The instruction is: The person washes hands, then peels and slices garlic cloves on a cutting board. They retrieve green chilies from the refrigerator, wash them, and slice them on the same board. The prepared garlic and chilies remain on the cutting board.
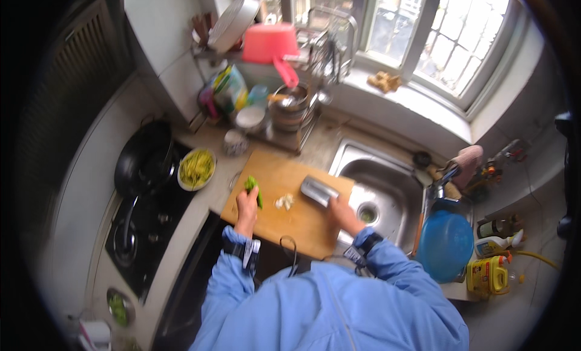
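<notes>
My left hand is closed round some green peppers over the left part of a wooden cutting board. In my right hand is the handle of a cleaver, its broad metal blade over the board's right part. A small heap of chopped garlic, pale in colour, lies on the wood between the two hands. The blade is apart from both the garlic and the peppers. My fingers hide the lower ends of the peppers and most of the cleaver's handle.
Right of the board is a steel sink, with a blue basin beyond it. On the left stand a bowl of yellow-green shreds and a black wok on the stove. A rack with a pink colander is behind.
</notes>
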The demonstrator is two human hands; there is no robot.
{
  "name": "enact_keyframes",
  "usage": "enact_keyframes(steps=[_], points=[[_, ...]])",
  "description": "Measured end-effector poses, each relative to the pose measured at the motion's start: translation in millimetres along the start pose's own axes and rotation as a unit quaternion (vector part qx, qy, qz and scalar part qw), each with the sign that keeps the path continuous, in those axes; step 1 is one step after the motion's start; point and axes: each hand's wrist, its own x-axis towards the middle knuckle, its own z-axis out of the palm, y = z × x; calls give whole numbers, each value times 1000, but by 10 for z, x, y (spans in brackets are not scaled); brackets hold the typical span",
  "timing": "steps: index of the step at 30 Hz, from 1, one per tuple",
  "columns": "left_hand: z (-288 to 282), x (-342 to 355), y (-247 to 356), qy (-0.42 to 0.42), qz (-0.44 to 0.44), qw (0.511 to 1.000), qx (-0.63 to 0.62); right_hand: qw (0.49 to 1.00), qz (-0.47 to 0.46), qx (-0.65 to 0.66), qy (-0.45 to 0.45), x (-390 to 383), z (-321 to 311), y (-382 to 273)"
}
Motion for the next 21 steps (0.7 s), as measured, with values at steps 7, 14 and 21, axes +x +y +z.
enact_keyframes(steps=[7, 14, 21], points=[[-423, 206, -431, 86, -95, 991, 33, 943, 52, 308, -116, 53, -632, -375], [-338, 446, -692, 37, -106, 970, 215, 847, 133, 410, -311, 96, -349, -898], [-294, 631, -587, -46, -58, 948, 309, 832, 170, 430, -307, 235, -242, -1187]])
